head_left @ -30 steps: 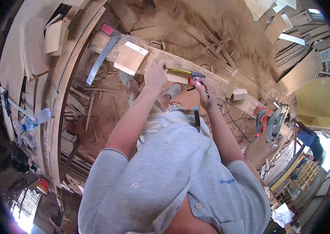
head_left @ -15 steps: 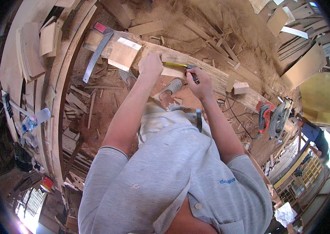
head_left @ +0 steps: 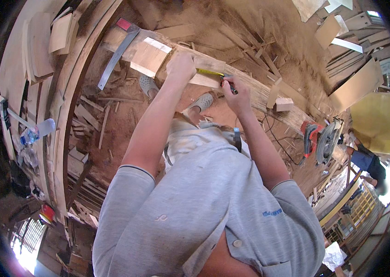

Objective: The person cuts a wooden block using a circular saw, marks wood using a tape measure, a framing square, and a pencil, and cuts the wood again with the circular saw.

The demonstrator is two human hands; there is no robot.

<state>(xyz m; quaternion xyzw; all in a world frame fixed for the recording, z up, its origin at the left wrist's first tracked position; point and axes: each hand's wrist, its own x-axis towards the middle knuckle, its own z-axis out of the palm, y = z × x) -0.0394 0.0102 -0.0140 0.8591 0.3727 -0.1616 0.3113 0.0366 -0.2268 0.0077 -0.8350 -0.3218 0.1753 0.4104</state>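
Observation:
A yellow tape measure blade (head_left: 210, 72) stretches between my two hands, over a pale wooden piece (head_left: 205, 80) on a long, rough plank (head_left: 255, 90). My left hand (head_left: 181, 68) is closed at the blade's left end; the fingertips are partly hidden. My right hand (head_left: 237, 96) is closed around a dark object at the other end, seemingly the tape's case, mostly covered by my fingers. Left of my left hand, a squared wooden block (head_left: 150, 57) lies on the plank. Beyond it a metal try square (head_left: 120, 56) with a red-marked stock hangs over the plank's near edge.
A red circular saw (head_left: 317, 138) rests at the plank's right end, its cord trailing below. A small block (head_left: 284, 104) lies nearer my right hand. Offcuts (head_left: 255, 51) and sawdust cover the floor. Boards and a plastic bottle (head_left: 38, 131) are at left; another person (head_left: 366, 161) is far right.
My right hand has tilted and shifted slightly, showing more of the dark object. The whole view has moved a little. My left hand stays at the blade's end.

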